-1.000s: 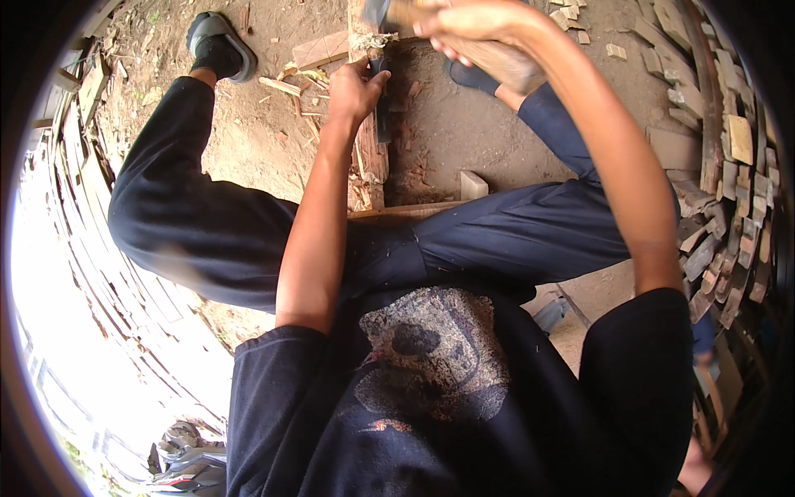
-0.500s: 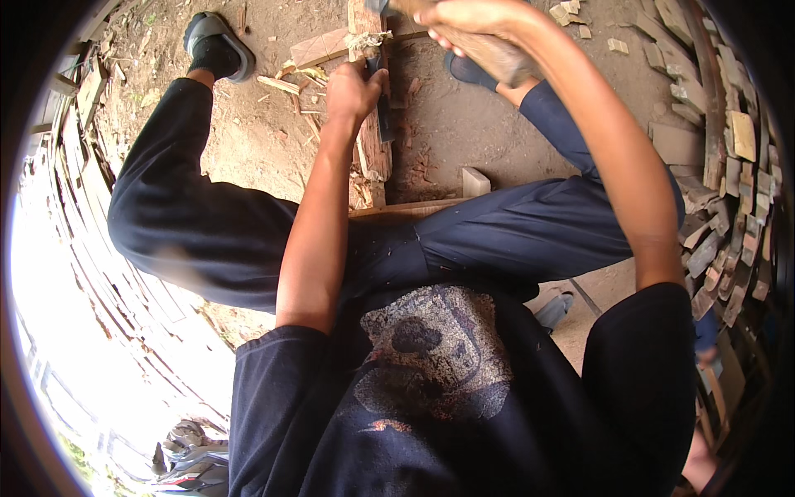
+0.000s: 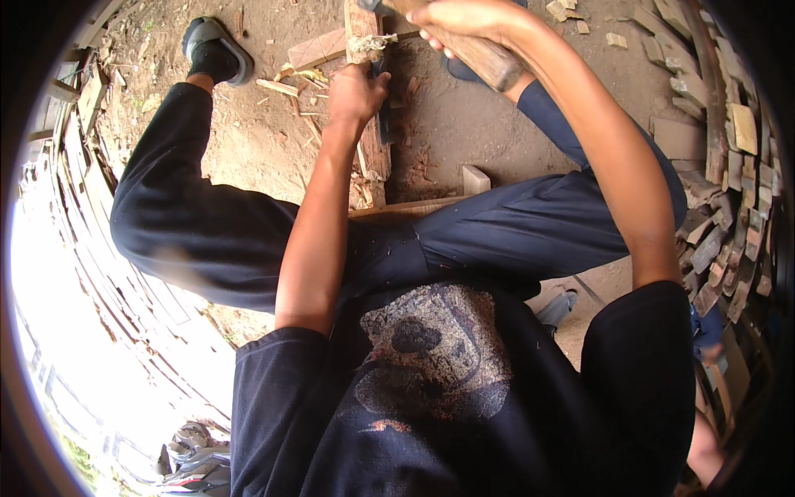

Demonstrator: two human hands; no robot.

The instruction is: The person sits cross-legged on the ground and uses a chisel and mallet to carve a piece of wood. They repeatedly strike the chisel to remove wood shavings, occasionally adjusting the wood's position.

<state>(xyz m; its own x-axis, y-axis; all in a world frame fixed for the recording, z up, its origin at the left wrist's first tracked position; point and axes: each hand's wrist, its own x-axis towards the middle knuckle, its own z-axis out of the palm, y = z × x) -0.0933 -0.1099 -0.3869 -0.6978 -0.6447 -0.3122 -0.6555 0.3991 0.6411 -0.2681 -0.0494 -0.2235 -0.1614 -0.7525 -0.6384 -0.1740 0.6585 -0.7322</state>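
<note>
A long wooden beam (image 3: 374, 161) lies on the ground between my legs. Over it, my left hand (image 3: 358, 95) is closed round a chisel (image 3: 377, 66), a dark tool whose pale, frayed top (image 3: 370, 45) sticks out beyond my fist. Its working end cannot be clearly seen. Higher and to the right, my right hand (image 3: 464, 21) is wrapped round the thick wooden handle of a hammer (image 3: 497, 70). The hammer's grey head (image 3: 368, 4) is partly cut off by the upper edge, near the chisel's top.
Another wood piece (image 3: 319, 50) lies beside the beam, with chips and splinters around. A small block (image 3: 475, 180) stands by my right thigh. Stacked offcuts (image 3: 745, 199) line the right side. Timber strips (image 3: 87, 182) run along the left. Another person's arm (image 3: 704, 447) shows at lower right.
The hammer in my right hand has shifted slightly left and down and looks less blurred. My left hand keeps its grip on the chisel, almost in place.
</note>
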